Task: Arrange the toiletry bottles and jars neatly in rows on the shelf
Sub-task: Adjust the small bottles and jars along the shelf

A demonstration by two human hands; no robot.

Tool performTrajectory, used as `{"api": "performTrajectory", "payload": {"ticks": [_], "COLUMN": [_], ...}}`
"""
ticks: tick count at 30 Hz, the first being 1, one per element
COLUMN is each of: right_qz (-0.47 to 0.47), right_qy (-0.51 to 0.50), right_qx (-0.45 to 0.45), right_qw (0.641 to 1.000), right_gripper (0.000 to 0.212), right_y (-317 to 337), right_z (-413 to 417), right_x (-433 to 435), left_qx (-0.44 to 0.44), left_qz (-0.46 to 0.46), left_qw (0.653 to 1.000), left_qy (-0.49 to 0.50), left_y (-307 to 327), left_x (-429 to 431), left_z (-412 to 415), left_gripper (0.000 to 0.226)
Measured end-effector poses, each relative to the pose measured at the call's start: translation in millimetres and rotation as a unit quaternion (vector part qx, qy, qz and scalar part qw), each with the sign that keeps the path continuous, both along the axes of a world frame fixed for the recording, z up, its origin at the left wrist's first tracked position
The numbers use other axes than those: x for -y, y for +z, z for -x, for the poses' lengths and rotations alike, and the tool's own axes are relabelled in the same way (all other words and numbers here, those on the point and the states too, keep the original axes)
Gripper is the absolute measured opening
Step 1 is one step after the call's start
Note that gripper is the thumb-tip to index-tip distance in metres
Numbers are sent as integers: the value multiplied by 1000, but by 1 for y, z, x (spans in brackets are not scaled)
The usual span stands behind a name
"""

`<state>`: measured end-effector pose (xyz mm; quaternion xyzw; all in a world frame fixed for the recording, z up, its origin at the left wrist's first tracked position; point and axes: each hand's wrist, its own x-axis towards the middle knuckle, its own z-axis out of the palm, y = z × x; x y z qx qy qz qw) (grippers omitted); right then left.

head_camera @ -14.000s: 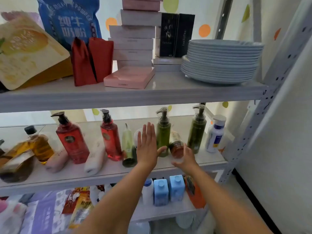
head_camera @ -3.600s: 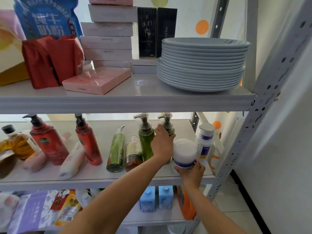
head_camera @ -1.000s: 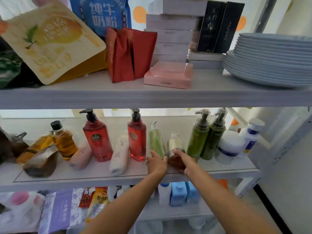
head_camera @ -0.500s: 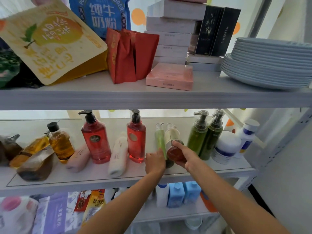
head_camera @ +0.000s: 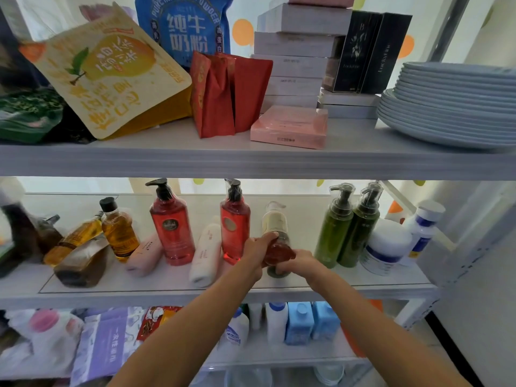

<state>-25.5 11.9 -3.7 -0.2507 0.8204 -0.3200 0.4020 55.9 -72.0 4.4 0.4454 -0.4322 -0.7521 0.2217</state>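
On the middle shelf (head_camera: 363, 289), both hands meet at a small bottle (head_camera: 275, 223) with a cream top and amber-red bottom. It stands between the right red pump bottle (head_camera: 234, 222) and two green pump bottles (head_camera: 333, 227). My left hand (head_camera: 258, 251) curls round its middle. My right hand (head_camera: 303, 262) grips its lower part from the right. A dark-green bottle base (head_camera: 275, 272) shows just beneath; the rest of that bottle is hidden. Further right stand a white jar (head_camera: 386, 247) and a blue-capped white bottle (head_camera: 424, 227).
Left of my hands are a second red pump bottle (head_camera: 171, 224), lying white tube (head_camera: 205, 252) and pink tube (head_camera: 145, 254), amber bottles (head_camera: 118, 230) and a brown pouch (head_camera: 81, 261). Stacked plates (head_camera: 452, 104) and boxes (head_camera: 289, 127) fill the upper shelf. Blue cartons (head_camera: 300, 322) stand below.
The small bottle has come down from my raised right hand to the shelf. My left hand has moved onto it. The light-green bottle beside it is now mostly hidden.
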Motion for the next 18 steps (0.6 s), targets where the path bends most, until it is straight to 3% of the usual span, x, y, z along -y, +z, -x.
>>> {"api": "performTrajectory", "payload": {"ticks": [3,8,13,18], "right_qz": [-36,21,119,99], "right_qy": [28,-32,-114,-114], "right_qx": [-111,-127,-181,-291], "right_qw": [993,991,970,945], "right_gripper": [82,93,61,73], "right_y": [-7,-28,-46,-58], "right_z": [2,-21,-30,-30], "right_x": [-5,9,17,12], "left_qx": [-8,-32,-49,-27], "left_qz": [7,5,-1,41], "left_qw": [1000,999,998,999], "left_qy": [-7,25,29,17], "left_y": [-5,-12,-15,-23], "left_x": [2,-2,0,-1], "left_z": [-6,-7,-12,-10], "left_gripper": [40,42,32,39]}}
